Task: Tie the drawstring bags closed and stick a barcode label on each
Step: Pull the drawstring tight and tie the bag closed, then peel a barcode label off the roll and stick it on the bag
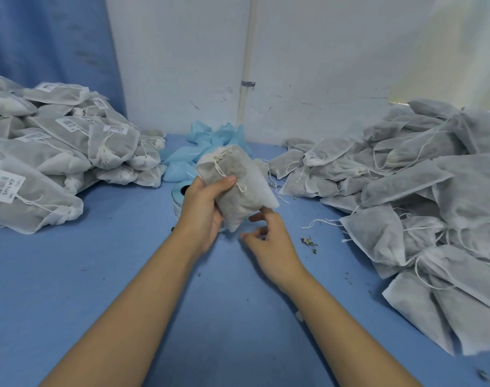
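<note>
L: labelled-bag pile [57, 141] | R: other bag pile [411, 196] | ctr: label roll [179, 194] on table [93, 275] | behind roll: liner scraps [195, 152]

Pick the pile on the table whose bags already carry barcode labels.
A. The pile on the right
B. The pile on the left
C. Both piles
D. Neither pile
B: white barcode labels show on several bags in the left pile, while no label shows on the right pile, nor on the bag held in the left hand.
</note>
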Motion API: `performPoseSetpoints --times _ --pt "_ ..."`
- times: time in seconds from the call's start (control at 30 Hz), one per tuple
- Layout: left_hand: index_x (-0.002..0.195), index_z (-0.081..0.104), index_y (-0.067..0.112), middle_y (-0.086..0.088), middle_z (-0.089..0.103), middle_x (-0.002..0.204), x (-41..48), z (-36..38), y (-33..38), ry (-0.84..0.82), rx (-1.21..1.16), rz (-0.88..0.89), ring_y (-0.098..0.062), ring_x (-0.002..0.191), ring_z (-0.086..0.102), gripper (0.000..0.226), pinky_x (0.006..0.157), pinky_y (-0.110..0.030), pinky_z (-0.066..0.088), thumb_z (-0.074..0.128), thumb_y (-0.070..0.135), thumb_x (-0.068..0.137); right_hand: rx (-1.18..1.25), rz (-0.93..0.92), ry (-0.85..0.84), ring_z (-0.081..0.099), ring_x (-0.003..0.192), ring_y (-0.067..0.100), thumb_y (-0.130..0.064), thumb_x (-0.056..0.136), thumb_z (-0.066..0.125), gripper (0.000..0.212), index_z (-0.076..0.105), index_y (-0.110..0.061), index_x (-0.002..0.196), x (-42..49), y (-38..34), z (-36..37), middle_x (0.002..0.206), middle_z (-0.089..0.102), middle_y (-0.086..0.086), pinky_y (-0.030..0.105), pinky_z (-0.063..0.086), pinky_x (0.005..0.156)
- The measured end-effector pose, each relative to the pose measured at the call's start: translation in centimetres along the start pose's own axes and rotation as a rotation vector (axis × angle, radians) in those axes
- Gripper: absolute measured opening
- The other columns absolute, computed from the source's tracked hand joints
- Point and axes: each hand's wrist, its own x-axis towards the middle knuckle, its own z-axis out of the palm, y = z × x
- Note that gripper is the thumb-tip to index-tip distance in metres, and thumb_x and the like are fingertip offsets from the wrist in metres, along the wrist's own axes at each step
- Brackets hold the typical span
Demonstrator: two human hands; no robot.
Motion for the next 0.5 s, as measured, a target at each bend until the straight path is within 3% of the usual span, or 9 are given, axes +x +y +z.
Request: performPoseSetpoints --times 0.17,0.23,0.3,0.4,0.5 --pt "0.098 0.063 0.011 0.000 0.074 0.080 -0.11 0.10 0.33 -0.002 0.033 -0.011 -0.012 0.073 0.070 0.029 0.064 -0.024 0.057 0.047 -0.010 0.086 -0.005 -0.059 -0.019 0.048 0.069 -0.005 -0.004 0.089 0.059 0.027 0.047 -0.025 0.101 0.11 -0.29 -0.06 0.109 0.038 -0.005 0.005 0.039 0.071" --pt "0.094 0.065 0.012 0.001 0.073 0.076 -0.13 -0.01 0.35 0.009 0.100 -0.022 -0.012 0.070 0.069 0.030 0.065 -0.024 0.056 0.048 -0.011 0.083 -0.042 -0.114 -0.018 0.048 0.067 -0.003 -0.005 0.089 0.058 0.031 0.045 -0.033 0.088 -0.02 -0.61 0.14 0.107 0.040 -0.006 0.012 0.041 0.070" --pt "0.085 0.065 0.012 0.002 0.071 0.070 -0.14 -0.06 0.34 0.032 0.209 -0.028 -0.012 0.067 0.067 0.029 0.065 -0.023 0.054 0.048 -0.011 0.079 -0.127 -0.136 -0.013 0.049 0.068 0.001 -0.005 0.088 0.056 0.027 0.048 -0.030 0.080 -0.07 -0.66 0.35 0.105 0.042 -0.005 0.027 0.045 0.072" --pt "0.063 0.054 0.007 0.002 0.059 0.053 -0.28 -0.18 0.39 0.100 0.411 -0.004 -0.006 0.047 0.055 0.026 0.049 -0.015 0.043 0.046 -0.015 0.073 -0.248 -0.156 0.035 0.047 0.072 0.002 -0.010 0.090 0.054 0.010 0.057 -0.020 0.089 0.18 -0.32 0.21 0.102 0.041 -0.007 0.033 0.044 0.071" --pt "0.049 0.036 0.012 0.009 0.041 0.042 -0.22 -0.72 0.34 0.116 0.660 0.062 -0.004 0.037 0.035 0.036 0.037 -0.015 0.028 0.042 -0.018 0.066 -0.392 -0.178 0.154 0.049 0.079 0.007 -0.021 0.096 0.052 0.011 0.062 -0.022 0.100 0.49 -0.11 -0.53 0.102 0.042 -0.010 0.033 0.043 0.070"
